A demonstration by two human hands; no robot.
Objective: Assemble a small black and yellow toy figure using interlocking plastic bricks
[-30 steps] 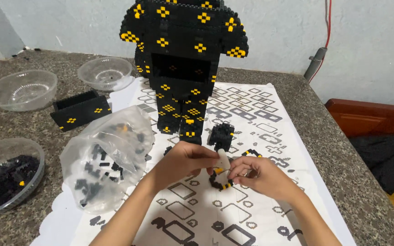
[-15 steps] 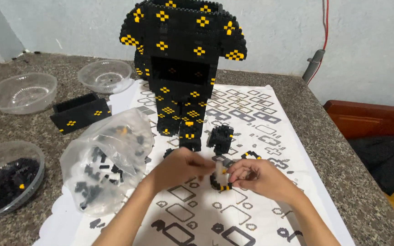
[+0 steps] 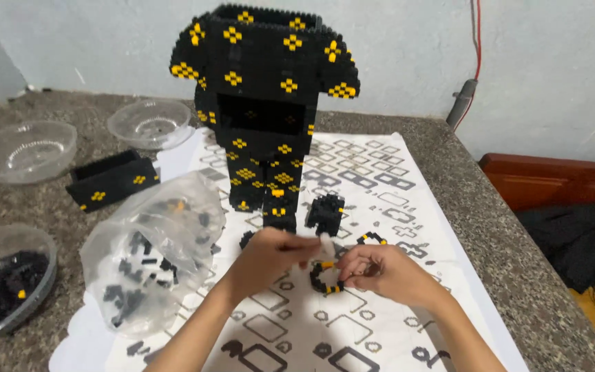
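Near the front edge of the patterned instruction sheet, a small black-and-yellow brick ring is pinched by the right hand while a brick is pressed on by the left hand's closed fingertips, kept low for steadiness.

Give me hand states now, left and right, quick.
Left hand: fingers pinched shut on a small pale piece; what it is cannot be told.
Right hand: closed on the black-and-yellow brick ring, held over the patterned sheet.
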